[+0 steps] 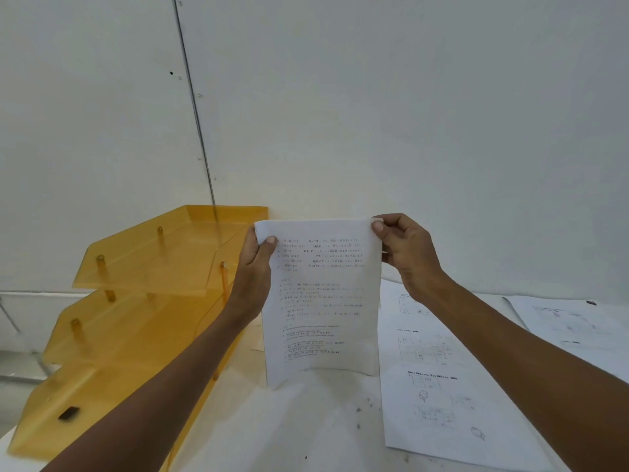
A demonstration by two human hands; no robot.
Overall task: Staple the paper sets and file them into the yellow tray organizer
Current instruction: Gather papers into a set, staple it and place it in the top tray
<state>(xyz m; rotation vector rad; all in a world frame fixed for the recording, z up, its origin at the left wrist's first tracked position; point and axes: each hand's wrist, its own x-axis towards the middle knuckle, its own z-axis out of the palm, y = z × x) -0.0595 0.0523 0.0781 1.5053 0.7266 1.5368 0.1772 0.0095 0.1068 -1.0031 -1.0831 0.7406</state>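
Note:
A printed paper set (323, 301) stands upright in the middle of the view, its bottom edge resting on the white table (306, 420). My left hand (255, 267) pinches its top left corner, and my right hand (408, 253) pinches the top right corner. To the left stands the yellow tray organizer (136, 301), translucent, with three stacked tiers. Its trays look bare apart from a small dark label on the lowest tier's front. No stapler is in view.
More printed sheets (439, 369) lie flat on the table to the right of the held set, and another sheet (571, 325) lies further right. A white wall (374, 114) rises close behind the table.

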